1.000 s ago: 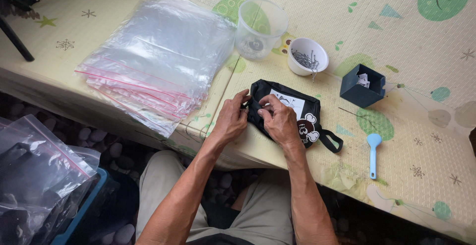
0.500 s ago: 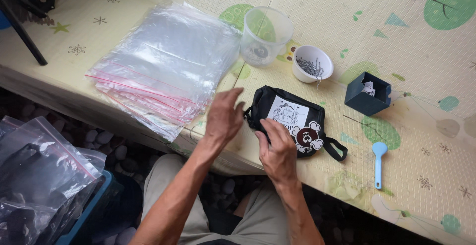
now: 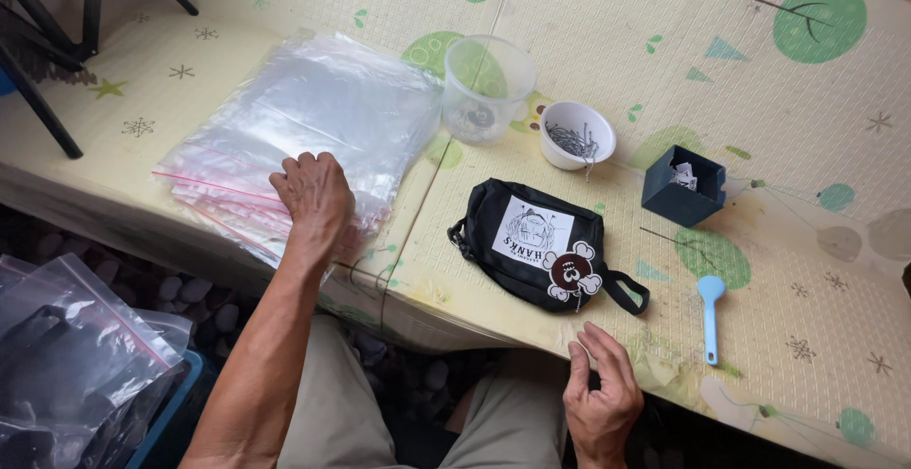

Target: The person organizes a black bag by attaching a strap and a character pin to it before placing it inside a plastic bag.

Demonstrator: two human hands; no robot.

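Observation:
My left hand (image 3: 315, 198) rests palm down on the near edge of a stack of clear zip bags (image 3: 304, 127) with pink seal strips, fingers spread on the top bag. My right hand (image 3: 600, 395) hovers at the table's front edge, fingers loosely curled and holding nothing, just below a small black pouch (image 3: 533, 244). The pouch lies flat on the table with a white patch and a round brown charm on its face, and a black strap at its right end.
Behind the pouch stand a clear plastic cup (image 3: 486, 84), a white bowl of small metal pins (image 3: 575, 134) and a dark blue open box (image 3: 684, 185). A light blue scoop (image 3: 710, 317) lies to the right. Filled clear bags (image 3: 66, 365) sit low at left.
My left hand left the pouch and moved left onto the stack of zip bags. My right hand let go of the pouch and drew back to the table edge.

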